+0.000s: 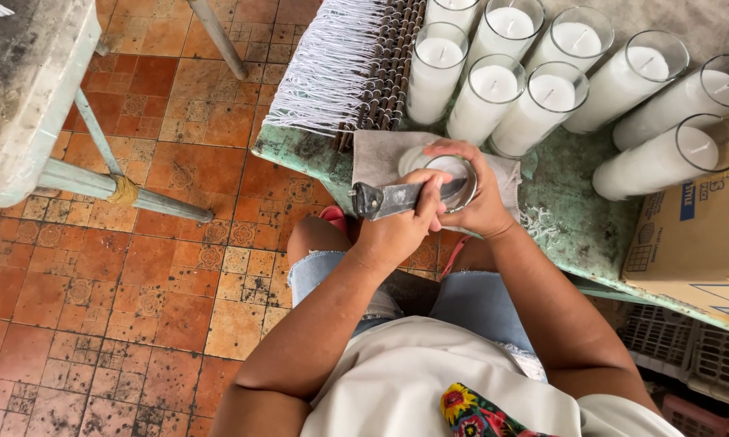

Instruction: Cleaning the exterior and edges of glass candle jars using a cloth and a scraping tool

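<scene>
Round glass candle jar (448, 171), flat metal blade (397, 198)

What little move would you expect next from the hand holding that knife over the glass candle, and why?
Probably a short scraping stroke across the candle's top. The left hand holds the knife with its blade lying flat across the mouth of the glass candle, while the right hand wraps the glass to steady it on the grey cloth. The blade looks already set at the rim.

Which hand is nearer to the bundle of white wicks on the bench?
Left. The left hand, gripping a knife, sits closer below the white wicks; the right hand, holding a glass candle, is farther right.
</scene>
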